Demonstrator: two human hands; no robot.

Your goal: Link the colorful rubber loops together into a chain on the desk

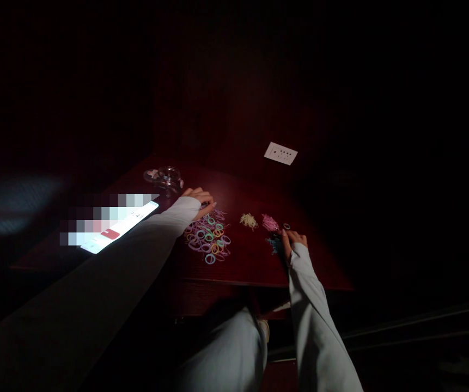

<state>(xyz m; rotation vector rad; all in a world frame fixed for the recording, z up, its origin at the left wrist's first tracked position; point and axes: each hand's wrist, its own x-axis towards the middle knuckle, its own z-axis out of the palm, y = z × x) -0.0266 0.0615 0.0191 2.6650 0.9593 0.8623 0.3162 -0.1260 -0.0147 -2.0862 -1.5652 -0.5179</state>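
Note:
My left hand (201, 200) rests at the far edge of a mixed pile of hair ties (206, 238) in purple, green, yellow and blue. Its fingers are curled down; whatever is under them is hidden. Toward the right of the table, my right hand (294, 242) is bent over a small teal heap of hair ties (274, 245) and partly covers it. Those fingers are drawn together, and I cannot make out what is in them. Just beyond lie a pink heap (270, 222) and a single hair tie (286, 226). A pale yellow heap (249, 220) lies between the hands.
A clear glass jar (169, 177) stands at the back left of the dark red table (242, 267), with small pale items beside it. A lit phone (115, 228) is left of my left forearm. A white socket plate (280, 153) is behind the table. Surroundings are very dark.

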